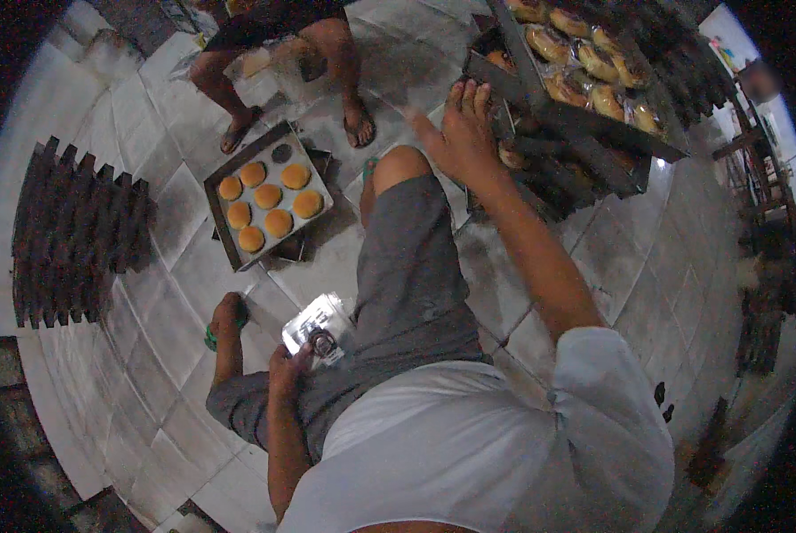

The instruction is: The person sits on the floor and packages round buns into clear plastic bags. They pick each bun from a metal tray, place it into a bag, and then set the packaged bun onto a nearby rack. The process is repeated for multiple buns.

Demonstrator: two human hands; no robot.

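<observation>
My left hand [289,362] rests by my lap, its fingers closed on a shiny, printed clear plastic bag [320,325]; whether it is one bag or a stack I cannot tell. Stretched out ahead, my right hand [467,138] has its fingers extended and thumb apart, with nothing seen in it. It is beside the stacked dark trays on the right; contact with them is unclear. A square metal tray [315,167] of round golden buns [269,196] lies ahead to the left. At the upper right, a dark tray [624,131] holds long bread rolls wrapped in clear plastic [593,64].
A tall stack of dark trays [73,235] stands on the left. Opposite me are a seated person's legs [336,67] and sandalled feet. More dark trays [584,169] are piled under the wrapped rolls. Light tiles cover the floor [162,355]. Shelving [753,160] stands far right.
</observation>
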